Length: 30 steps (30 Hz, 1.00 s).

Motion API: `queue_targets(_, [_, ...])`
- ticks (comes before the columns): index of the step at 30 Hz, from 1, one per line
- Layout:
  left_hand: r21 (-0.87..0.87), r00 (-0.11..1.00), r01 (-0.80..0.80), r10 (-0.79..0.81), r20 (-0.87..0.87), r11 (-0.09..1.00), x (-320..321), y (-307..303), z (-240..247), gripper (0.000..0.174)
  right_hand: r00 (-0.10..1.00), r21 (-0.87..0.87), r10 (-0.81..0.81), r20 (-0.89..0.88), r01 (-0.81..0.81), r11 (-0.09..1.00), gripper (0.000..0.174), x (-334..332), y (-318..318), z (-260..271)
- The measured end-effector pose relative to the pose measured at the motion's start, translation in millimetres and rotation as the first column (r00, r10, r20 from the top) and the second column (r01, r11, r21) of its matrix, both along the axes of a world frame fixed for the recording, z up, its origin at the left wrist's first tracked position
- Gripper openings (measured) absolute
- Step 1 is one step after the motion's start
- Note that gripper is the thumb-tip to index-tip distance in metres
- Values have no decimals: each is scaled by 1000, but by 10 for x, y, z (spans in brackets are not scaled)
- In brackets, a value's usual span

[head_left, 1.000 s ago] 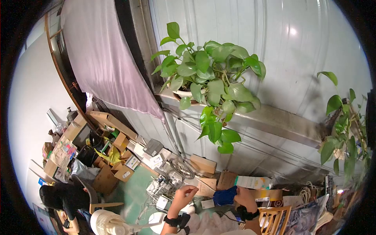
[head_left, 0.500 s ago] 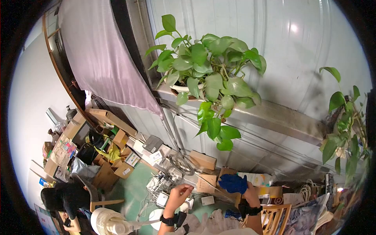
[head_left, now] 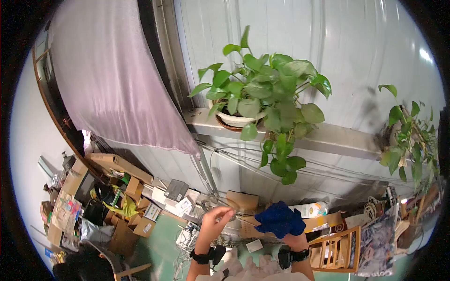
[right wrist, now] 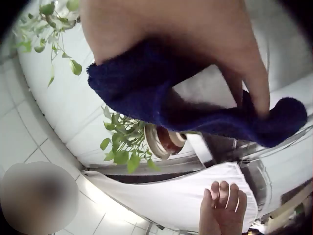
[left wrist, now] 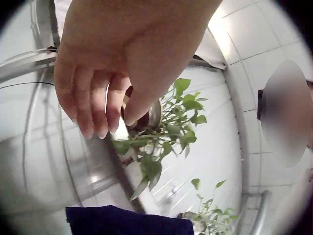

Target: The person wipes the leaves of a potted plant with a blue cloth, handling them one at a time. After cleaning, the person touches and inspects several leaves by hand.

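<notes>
A dark blue cloth (head_left: 279, 220) hangs from my right hand (head_left: 295, 241) at the lower right of the head view. In the right wrist view the fingers grip the bunched cloth (right wrist: 132, 93), which drapes in a loop beneath the palm. My left hand (head_left: 215, 225) is held up to the left of the cloth, apart from it. Seen from the left wrist, that hand (left wrist: 124, 54) has loosely bent fingers and nothing in them, with an edge of the blue cloth (left wrist: 127, 223) below. A leafy potted plant (head_left: 267, 93) stands on a ledge beyond both hands.
The metal ledge (head_left: 342, 141) runs along the wall, with a second plant (head_left: 408, 140) at its right end. A pink curtain (head_left: 117, 84) hangs at left. Cardboard boxes (head_left: 124, 239), cables and a wooden chair (head_left: 335, 250) stand below.
My right hand has raised the blue cloth, which is now spread wider than before. The left hand has risen slightly with its fingers still loosely bent. The head view has shifted.
</notes>
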<state>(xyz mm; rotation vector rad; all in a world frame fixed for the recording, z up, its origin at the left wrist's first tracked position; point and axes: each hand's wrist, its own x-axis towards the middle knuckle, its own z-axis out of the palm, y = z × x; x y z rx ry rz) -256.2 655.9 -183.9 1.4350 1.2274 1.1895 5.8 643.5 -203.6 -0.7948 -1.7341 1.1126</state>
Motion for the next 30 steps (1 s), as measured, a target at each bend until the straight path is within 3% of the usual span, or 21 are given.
queue_targets(1, [61,998,20,-24,52,998,-56,95,116,14,845,-342,-24,-535,-190,920,42,-159,-68,97])
queue_targets(2, [122,993,39,-52,104,992,-106,189,213,14,444,-468,-246,-862,-507,724,46,-316,-116,179])
queue_targets(5, [214,970,107,-149,191,971,-209,411,637,15,383,-435,-295,-875,-357,827,57,-701,-132,334])
queue_targets(6, [227,969,116,-161,188,967,-209,448,807,16,696,-414,-196,-691,-158,897,54,-765,-115,393])
queue_targets(7, [240,967,124,-172,187,963,-197,502,935,16,903,-300,-166,-397,43,953,52,-832,-98,458])
queue_targets(8, [240,959,157,-206,194,958,-183,571,1019,17,750,-341,-185,-635,-57,938,54,-956,-89,570])
queue_targets(10, [242,941,215,-267,210,946,-138,678,1142,19,713,-311,-232,-661,21,950,53,-1105,-30,724])
queue_targets(12, [256,937,227,-283,205,940,-79,757,1225,23,908,-105,-344,-238,328,939,49,-1163,59,845])
queue_targets(13, [263,936,231,-287,201,937,-54,787,1258,24,825,-223,-261,-501,168,960,48,-1172,131,781])
queue_targets(14, [250,939,234,-285,191,939,-35,816,1264,29,617,-291,-208,-759,-36,956,47,-1182,203,718])
queue_targets(15, [257,945,221,-271,181,941,-3,827,1273,29,360,-295,-207,-910,-212,932,46,-1199,272,677])
queue_targets(18, [266,956,199,-247,160,943,92,833,1284,33,403,-287,-214,-890,-129,949,45,-1238,376,644])
queue_targets(21, [267,952,196,-248,180,944,153,850,1326,35,539,-291,-266,-799,40,956,41,-1230,521,660])
queue_targets(23, [266,946,181,-242,215,947,199,851,1330,35,672,-182,-368,-642,332,925,34,-1282,525,789])
queue_targets(25, [265,926,185,-258,277,946,242,849,1353,35,477,-308,-293,-829,48,950,34,-1260,561,886])
queue_targets(28, [261,913,171,-252,322,950,287,877,1355,34,515,-238,-217,-829,26,971,35,-1247,648,875])
queue_targets(30, [258,915,157,-239,325,953,305,898,1377,33,636,-167,-255,-729,196,966,36,-1239,701,904])
